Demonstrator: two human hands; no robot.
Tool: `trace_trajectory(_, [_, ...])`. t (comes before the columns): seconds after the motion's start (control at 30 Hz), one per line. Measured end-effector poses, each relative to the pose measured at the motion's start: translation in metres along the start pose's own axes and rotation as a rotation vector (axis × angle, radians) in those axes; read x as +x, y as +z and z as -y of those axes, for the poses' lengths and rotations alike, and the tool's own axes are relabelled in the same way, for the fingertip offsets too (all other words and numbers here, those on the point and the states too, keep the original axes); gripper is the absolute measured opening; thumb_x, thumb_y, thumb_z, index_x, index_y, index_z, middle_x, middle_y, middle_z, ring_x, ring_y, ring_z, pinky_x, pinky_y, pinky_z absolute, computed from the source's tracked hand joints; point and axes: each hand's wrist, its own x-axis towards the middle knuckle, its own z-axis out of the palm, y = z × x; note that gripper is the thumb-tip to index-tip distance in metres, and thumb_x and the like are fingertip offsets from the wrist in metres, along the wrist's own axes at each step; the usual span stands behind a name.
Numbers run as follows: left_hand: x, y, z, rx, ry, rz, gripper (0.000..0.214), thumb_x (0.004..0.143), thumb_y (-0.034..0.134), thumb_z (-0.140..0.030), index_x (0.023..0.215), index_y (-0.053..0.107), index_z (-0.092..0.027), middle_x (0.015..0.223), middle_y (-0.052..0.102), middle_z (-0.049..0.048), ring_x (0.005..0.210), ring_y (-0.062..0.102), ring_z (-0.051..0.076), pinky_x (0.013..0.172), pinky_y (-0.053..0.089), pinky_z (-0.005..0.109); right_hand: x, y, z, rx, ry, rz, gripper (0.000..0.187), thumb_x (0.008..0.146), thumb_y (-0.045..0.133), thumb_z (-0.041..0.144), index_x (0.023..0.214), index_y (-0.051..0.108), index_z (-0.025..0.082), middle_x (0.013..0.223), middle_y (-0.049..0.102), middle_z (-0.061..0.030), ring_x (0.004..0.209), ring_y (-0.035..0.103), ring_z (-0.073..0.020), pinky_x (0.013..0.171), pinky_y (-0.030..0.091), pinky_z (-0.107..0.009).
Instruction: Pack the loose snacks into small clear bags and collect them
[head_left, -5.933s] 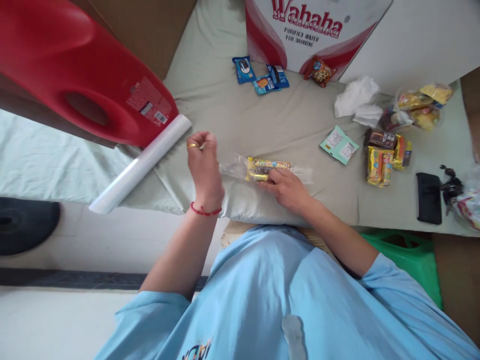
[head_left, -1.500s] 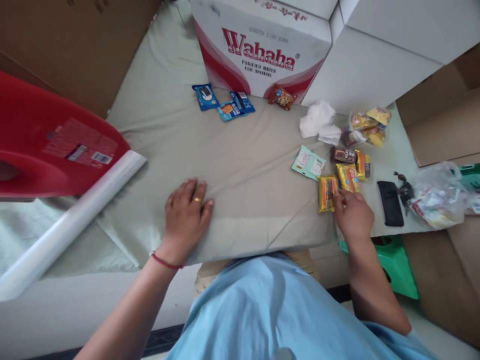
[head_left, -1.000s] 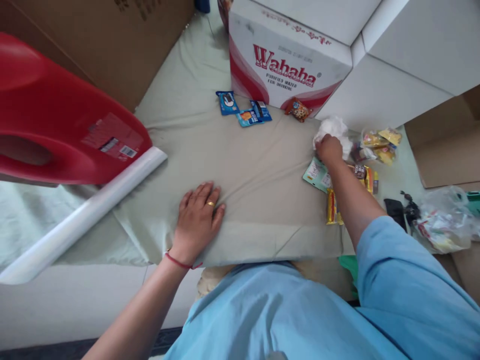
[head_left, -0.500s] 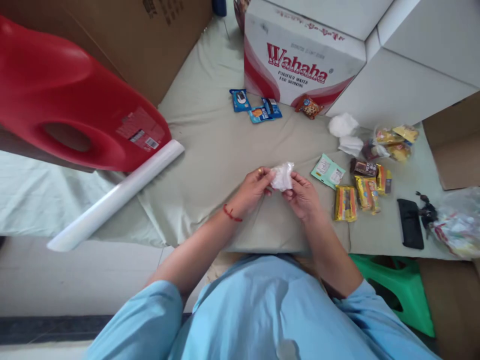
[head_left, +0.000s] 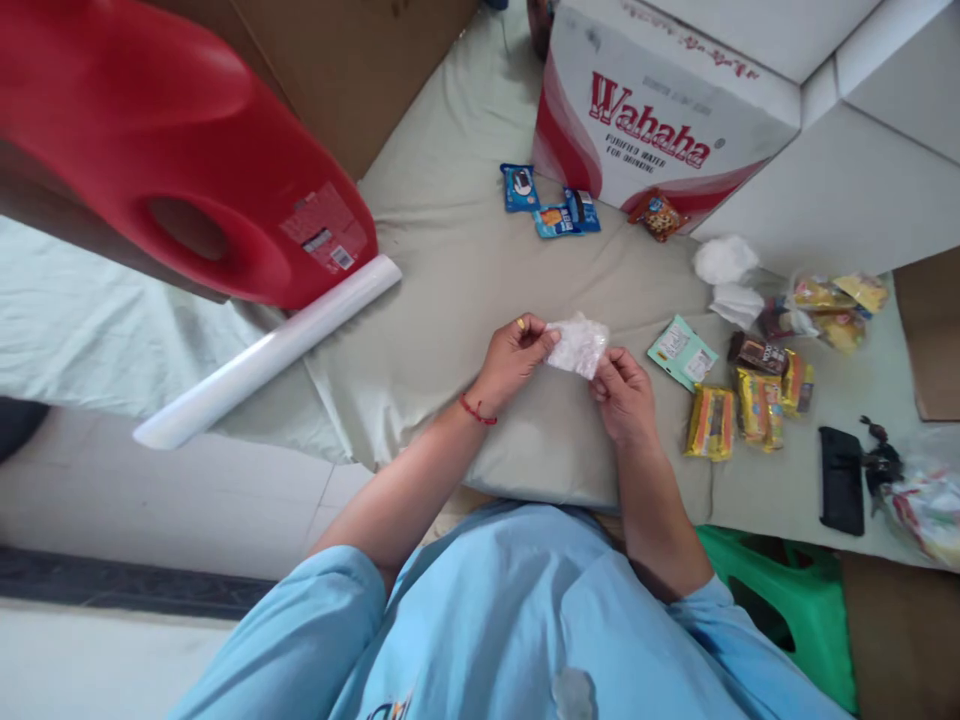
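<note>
Both hands meet over the middle of the cloth-covered surface. My left hand, with a gold ring and a red wrist string, pinches the left edge of a crumpled clear plastic bag. My right hand grips the bag's right lower edge. The bag is held just above the cloth. To the right lie yellow snack packs and a pale green sachet.
A red plastic stool lies tipped at the left, with a white roll beside it. A Wahaha carton stands at the back, blue packets before it. More crumpled bags, a black pouch and a green stool are to the right.
My right hand put the snack pack down at the right, reached back to the crumpled bags, and brought one to the middle. My left hand lifted off the cloth and took hold of it.
</note>
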Motion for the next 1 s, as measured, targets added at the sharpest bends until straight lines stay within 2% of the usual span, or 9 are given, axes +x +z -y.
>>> trace_trajectory(0.17, [0.001, -0.003, -0.003, -0.186, -0.024, -0.018, 0.041, 0.079, 0.092, -0.053, 0.083, 0.067, -0.021, 0.076, 0.062, -0.0038, 0.072, 0.054, 0.01, 0.072, 0.045, 0.025, -0.005, -0.009, 0.009, -0.103, -0.15, -0.048, 0.043, 0.081, 0.081, 0.062, 0.085, 0.057, 0.026, 0.087, 0.057, 0.0016, 0.076, 0.052, -0.0147, 0.073, 0.047, -0.029])
trace_trajectory(0.33, [0.0, -0.003, -0.008, -0.287, -0.085, 0.002, 0.039, 0.073, 0.095, -0.046, 0.082, 0.067, -0.022, 0.077, 0.063, -0.0033, 0.072, 0.056, 0.011, 0.07, 0.046, 0.025, -0.011, -0.016, 0.016, -0.09, -0.155, -0.087, 0.039, 0.079, 0.081, 0.054, 0.08, 0.053, 0.026, 0.083, 0.053, 0.0019, 0.071, 0.048, -0.0148, 0.066, 0.043, -0.027])
trace_trajectory(0.43, [-0.002, -0.002, -0.012, -0.265, -0.061, 0.024, 0.038, 0.07, 0.097, -0.042, 0.082, 0.067, -0.021, 0.084, 0.068, -0.002, 0.075, 0.058, 0.011, 0.072, 0.047, 0.024, -0.012, -0.019, 0.016, -0.061, -0.146, -0.123, 0.039, 0.075, 0.085, 0.053, 0.093, 0.061, 0.029, 0.085, 0.057, 0.0026, 0.074, 0.053, -0.0152, 0.07, 0.044, -0.027])
trace_trajectory(0.53, [-0.003, -0.003, -0.015, -0.254, -0.008, 0.087, 0.037, 0.067, 0.097, -0.034, 0.081, 0.067, -0.02, 0.091, 0.072, 0.0006, 0.084, 0.064, 0.012, 0.078, 0.049, 0.024, -0.012, -0.023, 0.017, -0.143, -0.132, -0.069, 0.047, 0.076, 0.087, 0.052, 0.113, 0.067, 0.03, 0.09, 0.064, 0.0013, 0.082, 0.06, -0.0179, 0.077, 0.048, -0.03])
trace_trajectory(0.7, [-0.006, -0.002, -0.016, -0.336, -0.198, 0.172, 0.044, 0.083, 0.081, -0.058, 0.104, 0.066, -0.022, 0.104, 0.076, 0.0058, 0.071, 0.067, 0.014, 0.063, 0.049, 0.027, -0.01, -0.033, 0.022, -0.449, -0.351, -0.039, 0.013, 0.089, 0.078, 0.042, 0.092, 0.077, 0.029, 0.095, 0.068, -0.0023, 0.094, 0.064, -0.0223, 0.092, 0.051, -0.038])
trace_trajectory(0.8, [-0.009, 0.001, -0.014, -0.21, -0.267, 0.236, 0.059, 0.083, 0.084, -0.064, 0.119, 0.065, -0.021, 0.108, 0.075, 0.0071, 0.059, 0.061, 0.01, 0.052, 0.04, 0.025, -0.011, -0.034, 0.024, -0.485, -0.445, 0.004, 0.009, 0.092, 0.075, 0.037, 0.086, 0.077, 0.031, 0.101, 0.07, -0.0037, 0.102, 0.066, -0.0245, 0.1, 0.051, -0.043])
trace_trajectory(0.87, [-0.011, 0.002, -0.012, -0.106, -0.258, 0.293, 0.061, 0.078, 0.092, -0.057, 0.12, 0.068, -0.02, 0.1, 0.074, 0.0044, 0.057, 0.056, 0.008, 0.052, 0.038, 0.025, -0.012, -0.034, 0.023, -0.495, -0.471, 0.018, 0.009, 0.092, 0.074, 0.033, 0.084, 0.076, 0.03, 0.109, 0.07, -0.0047, 0.109, 0.067, -0.0258, 0.104, 0.051, -0.045])
trace_trajectory(0.93, [-0.01, 0.001, -0.01, -0.031, -0.214, 0.319, 0.049, 0.078, 0.093, -0.053, 0.106, 0.072, -0.019, 0.083, 0.069, 0.0001, 0.056, 0.05, 0.008, 0.054, 0.036, 0.025, -0.013, -0.034, 0.023, -0.516, -0.488, 0.003, 0.011, 0.092, 0.074, 0.032, 0.081, 0.075, 0.03, 0.119, 0.069, -0.0058, 0.12, 0.066, -0.028, 0.109, 0.049, -0.048])
trace_trajectory(1.0, [-0.007, -0.001, -0.007, -0.016, -0.138, 0.261, 0.04, 0.082, 0.09, -0.052, 0.089, 0.07, -0.019, 0.069, 0.06, -0.0035, 0.056, 0.046, 0.008, 0.056, 0.036, 0.025, -0.014, -0.038, 0.023, -0.537, -0.506, -0.027, 0.014, 0.091, 0.073, 0.034, 0.077, 0.073, 0.029, 0.128, 0.068, -0.0064, 0.128, 0.063, -0.0301, 0.113, 0.049, -0.051])
